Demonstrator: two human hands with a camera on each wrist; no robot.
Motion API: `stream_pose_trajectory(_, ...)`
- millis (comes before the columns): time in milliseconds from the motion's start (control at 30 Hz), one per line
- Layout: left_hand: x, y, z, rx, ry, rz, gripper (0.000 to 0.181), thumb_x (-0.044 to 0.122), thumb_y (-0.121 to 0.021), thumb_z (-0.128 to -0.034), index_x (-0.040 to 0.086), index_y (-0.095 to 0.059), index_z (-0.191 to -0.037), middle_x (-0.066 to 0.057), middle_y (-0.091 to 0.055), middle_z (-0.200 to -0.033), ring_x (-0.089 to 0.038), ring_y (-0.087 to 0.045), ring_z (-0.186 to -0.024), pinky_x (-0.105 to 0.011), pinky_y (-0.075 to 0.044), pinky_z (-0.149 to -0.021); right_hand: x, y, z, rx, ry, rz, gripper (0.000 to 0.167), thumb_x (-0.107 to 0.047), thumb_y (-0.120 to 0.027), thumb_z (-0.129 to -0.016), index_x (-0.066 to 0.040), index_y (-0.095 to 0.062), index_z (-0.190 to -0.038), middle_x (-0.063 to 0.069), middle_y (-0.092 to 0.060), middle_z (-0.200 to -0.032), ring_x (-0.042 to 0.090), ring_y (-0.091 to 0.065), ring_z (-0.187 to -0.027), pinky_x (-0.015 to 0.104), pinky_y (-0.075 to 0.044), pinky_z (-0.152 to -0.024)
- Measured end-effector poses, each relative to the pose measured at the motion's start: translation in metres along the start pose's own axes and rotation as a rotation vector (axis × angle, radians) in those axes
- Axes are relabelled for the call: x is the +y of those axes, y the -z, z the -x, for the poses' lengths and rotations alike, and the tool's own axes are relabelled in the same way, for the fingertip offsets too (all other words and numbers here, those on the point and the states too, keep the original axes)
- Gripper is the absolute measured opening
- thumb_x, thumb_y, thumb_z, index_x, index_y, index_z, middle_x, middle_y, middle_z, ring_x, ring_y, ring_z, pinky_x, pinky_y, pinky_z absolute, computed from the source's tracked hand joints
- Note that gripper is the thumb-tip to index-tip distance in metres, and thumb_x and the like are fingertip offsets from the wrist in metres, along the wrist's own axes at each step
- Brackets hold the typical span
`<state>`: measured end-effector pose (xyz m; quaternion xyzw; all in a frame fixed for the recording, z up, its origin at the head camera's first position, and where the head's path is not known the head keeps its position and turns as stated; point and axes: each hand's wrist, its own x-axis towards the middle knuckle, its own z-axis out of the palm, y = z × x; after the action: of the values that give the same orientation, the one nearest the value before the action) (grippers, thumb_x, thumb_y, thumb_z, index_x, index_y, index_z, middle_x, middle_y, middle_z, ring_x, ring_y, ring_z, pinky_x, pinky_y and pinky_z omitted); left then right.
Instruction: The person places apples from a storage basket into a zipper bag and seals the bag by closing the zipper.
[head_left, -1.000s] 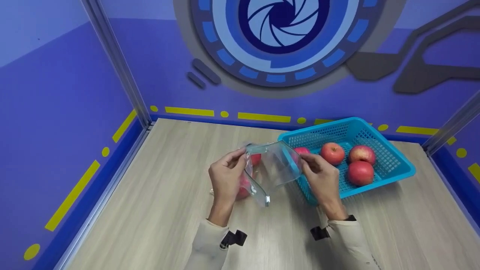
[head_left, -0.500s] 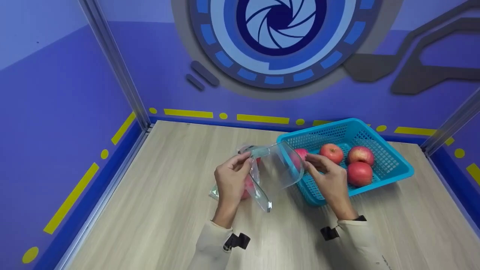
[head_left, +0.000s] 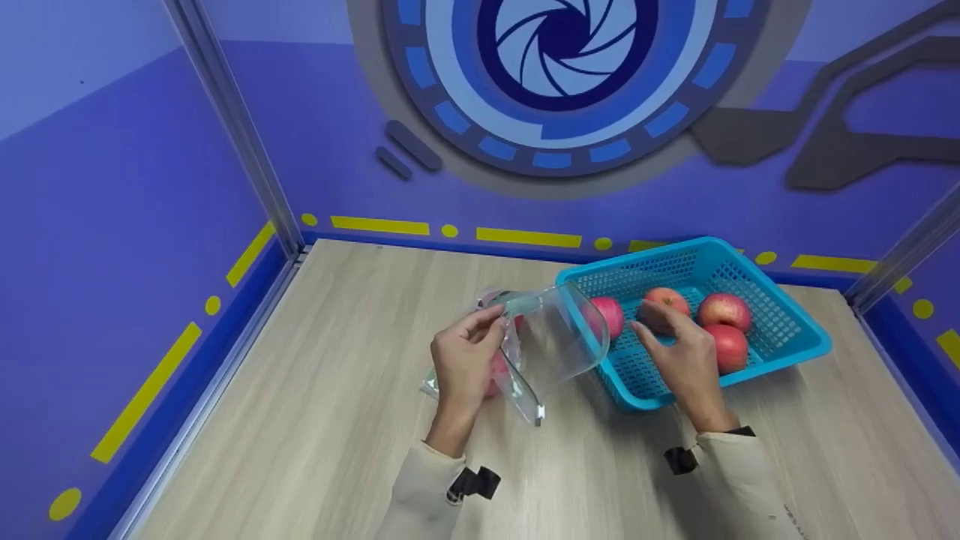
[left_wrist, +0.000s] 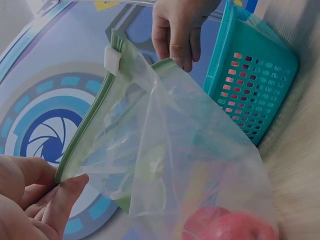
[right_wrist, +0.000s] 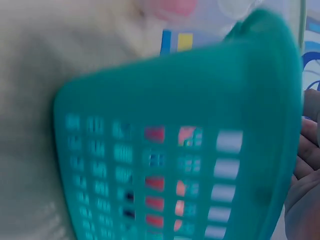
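My left hand (head_left: 463, 360) pinches the zip edge of a clear slider bag (head_left: 562, 341) between thumb and fingers. Green zip strips line the bag's gaping mouth, and a white slider (left_wrist: 112, 60) sits near one end. Red apples (left_wrist: 237, 227) lie in the bottom of the bag, partly covered by my left hand in the head view. Over the near part of the blue basket (head_left: 814, 346) is my right hand (head_left: 686, 364), thumb and fingers spread apart with nothing held. Several red apples (head_left: 724, 312) are in the basket, one partly behind the right fingers.
The basket stands at the back right of the wood-look table (head_left: 315, 390), close to the blue back wall (head_left: 315, 135). Metal frame posts (head_left: 240, 142) rise at the corners. The bag's far side overlaps the basket's left rim in the head view.
My right hand has let go of the bag's edge and moved right, over the basket. The left hand shifted slightly right earlier and keeps its pinch; the bag's mouth stays spread.
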<state>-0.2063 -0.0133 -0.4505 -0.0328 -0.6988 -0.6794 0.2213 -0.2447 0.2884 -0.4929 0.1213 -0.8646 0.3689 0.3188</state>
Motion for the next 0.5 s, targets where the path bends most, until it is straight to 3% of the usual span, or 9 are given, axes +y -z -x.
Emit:
stream_pose_trajectory(167,0.002,0.002,-0.001,-0.007,-0.002,-0.005,0.018,-0.001,-0.075,-0.097,0.002,-0.081,-0.114,-0.008,-0.079,-0.109,-0.019,-0.077,-0.101,-0.029,-0.061,-0.089,0.019,0.01,-0.002,-0.015,-0.058,0.072,0.046,-0.003,-0.086,-0.089,0.003,-0.069,-0.132,0.02,-0.074,-0.124,0.04,-0.073,-0.107,0.003,-0.039,-0.097)
stream_pose_trajectory(267,0.002,0.003,-0.001,-0.012,-0.005,-0.001,0.018,0.0,-0.076,-0.0972,0.002,-0.081,-0.114,-0.008,-0.079,-0.109,-0.02,-0.077,-0.102,-0.03,-0.06,-0.09,0.03,0.018,-0.003,-0.041,-0.1,0.116,0.048,-0.004,-0.084,-0.091,0.003,-0.067,-0.136,0.022,-0.071,-0.129,0.042,-0.071,-0.114,0.026,-0.051,-0.106)
stream_pose_trajectory(367,0.001,0.004,-0.002,-0.015,-0.014,-0.001,0.017,0.0,-0.076,-0.0968,0.002,-0.081,-0.113,-0.008,-0.079,-0.109,-0.02,-0.077,-0.102,-0.03,-0.06,-0.09,0.039,0.027,-0.004,-0.072,-0.143,0.145,0.05,-0.005,-0.082,-0.093,0.005,-0.063,-0.139,0.026,-0.069,-0.132,0.046,-0.067,-0.119,0.057,-0.051,-0.105)
stream_pose_trajectory(500,0.001,0.005,-0.003,-0.013,-0.028,-0.007,0.017,0.0,-0.076,-0.0965,0.001,-0.081,-0.113,-0.008,-0.079,-0.109,-0.019,-0.077,-0.101,-0.03,-0.061,-0.09,0.049,0.036,-0.006,-0.093,-0.198,0.156,0.052,-0.007,-0.08,-0.096,0.007,-0.059,-0.141,0.03,-0.064,-0.135,0.05,-0.06,-0.125,0.068,-0.047,-0.105)
